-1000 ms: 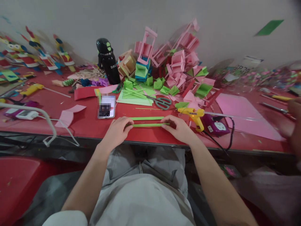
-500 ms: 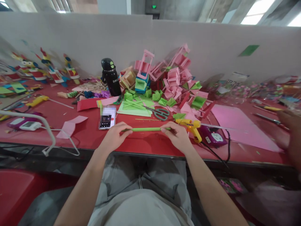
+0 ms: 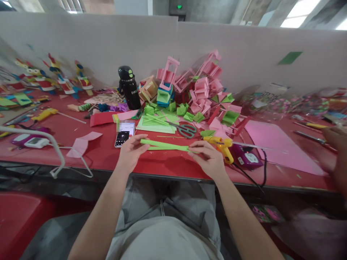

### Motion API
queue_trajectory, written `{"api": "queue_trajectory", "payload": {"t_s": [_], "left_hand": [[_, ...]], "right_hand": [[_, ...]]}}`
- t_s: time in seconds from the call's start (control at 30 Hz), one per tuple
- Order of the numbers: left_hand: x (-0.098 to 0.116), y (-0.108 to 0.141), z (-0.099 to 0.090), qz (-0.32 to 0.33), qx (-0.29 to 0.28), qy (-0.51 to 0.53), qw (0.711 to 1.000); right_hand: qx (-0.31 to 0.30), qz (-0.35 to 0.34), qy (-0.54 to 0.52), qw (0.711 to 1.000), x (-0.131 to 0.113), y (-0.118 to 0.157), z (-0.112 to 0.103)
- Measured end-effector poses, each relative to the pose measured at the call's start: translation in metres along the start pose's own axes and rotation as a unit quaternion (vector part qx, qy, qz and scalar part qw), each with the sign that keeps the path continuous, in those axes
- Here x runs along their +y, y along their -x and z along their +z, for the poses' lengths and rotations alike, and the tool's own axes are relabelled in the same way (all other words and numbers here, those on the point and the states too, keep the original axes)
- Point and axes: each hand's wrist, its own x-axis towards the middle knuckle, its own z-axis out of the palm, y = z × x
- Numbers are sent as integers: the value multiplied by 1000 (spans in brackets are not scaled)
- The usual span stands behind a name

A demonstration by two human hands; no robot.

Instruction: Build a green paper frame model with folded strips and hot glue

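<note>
Lying near held green paper (image 3: pixel 165 144): phone (image 3: pixel 125 135), scissors (image 3: pixel 187 131), glue gun (image 3: pixel 223 145).

And there's the green paper (image 3: pixel 162 144), long and slim, stretching left to right: two narrow bands, gaping at left, closing together at right!

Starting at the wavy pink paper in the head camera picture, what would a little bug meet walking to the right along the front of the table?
Wavy pink paper → left hand → green strip → right hand → purple box → big pink sheet → another person's blurry hand.
</note>
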Motion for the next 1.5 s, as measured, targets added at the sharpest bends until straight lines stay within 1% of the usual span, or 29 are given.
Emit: {"api": "queue_trajectory", "payload": {"t_s": [0.07,0.17,0.27,0.37,0.47,0.57,0.67,0.8,0.87,0.93,1.0,1.07,1.2,1.27,1.33,1.43,1.5], "left_hand": [[2,0,7,-20,6,62,998],[6,-2,17,-47,7,89,995],[9,-8,23,-32,42,76,996],[9,-21,24,-3,73,50,996],[10,-41,24,-3,60,29,998],[12,-67,29,-10,53,42,998],[14,-95,44,-11,68,65,996],[15,-130,68,-11,44,73,996],[12,-143,76,-19,47,81,995],[8,-150,80,-34,60,94,993],[2,-153,81,-52,68,108,990],[-3,-152,80,-68,56,113,990],[-9,-151,79,-86,35,110,990],[-11,-152,78,-92,20,104,990],[-12,-152,76,-98,11,101,990],[-12,-151,71,-106,19,100,989],[-13,-150,69,-112,21,101,988]], "right_hand": [[4,1,9,1000,1,2,0],[19,-2,23,1000,1,3,2],[16,22,14,1000,1,1,5],[-21,83,-38,996,0,-6,10],[-69,148,-67,984,-2,-19,18],[-117,191,-76,972,-3,-36,27],[-162,242,-140,947,-3,-54,40],[-203,285,-200,915,-1,-75,58],[-231,292,-213,903,1,-85,64],[-245,312,-224,890,5,-95,68],[-238,340,-250,874,10,-104,72],[-219,365,-288,858,15,-110,75],[-161,398,-346,834,22,-114,84],[-135,409,-361,827,24,-114,87],[-104,407,-363,832,27,-114,89],[-31,379,-338,861,31,-117,85],[-1,365,-319,875,34,-121,81]]}}
